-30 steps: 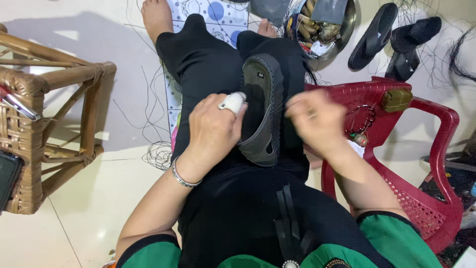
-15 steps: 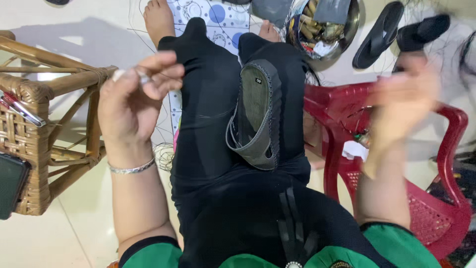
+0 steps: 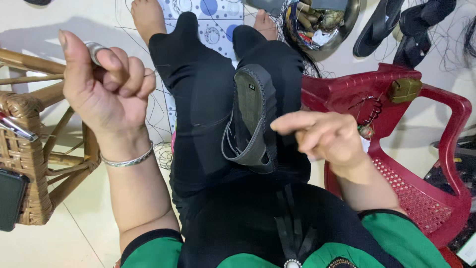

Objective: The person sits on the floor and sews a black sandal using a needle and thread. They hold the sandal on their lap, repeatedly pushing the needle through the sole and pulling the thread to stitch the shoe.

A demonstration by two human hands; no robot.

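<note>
A pale tiled floor [image 3: 59, 248] is seen from above, with a dotted mat [image 3: 218, 20] spread under the person's bare feet. A dark shoe upper [image 3: 253, 119] is laid along the right thigh, on black trousers, its stitched rim turned up and its toe toward the feet. Just beside its right edge the right hand [image 3: 322, 136] is held, fingers drawn together in a pinch with the forefinger stretched toward the shoe; what is pinched cannot be made out. The left hand [image 3: 101, 84] is raised well apart from the shoe, above the left knee, closed into a loose fist; a metal thimble [image 3: 94, 49] is worn on one finger and a silver bangle [image 3: 126, 160] on the wrist. Thin dark threads are seen crossing the floor between the legs. A cane stool [image 3: 34, 149] is placed at the left and a red plastic chair [image 3: 421, 149] at the right. Beyond the feet a steel bowl [image 3: 322, 20] of oddments is set, with black sandals [image 3: 396, 25] near it.
</note>
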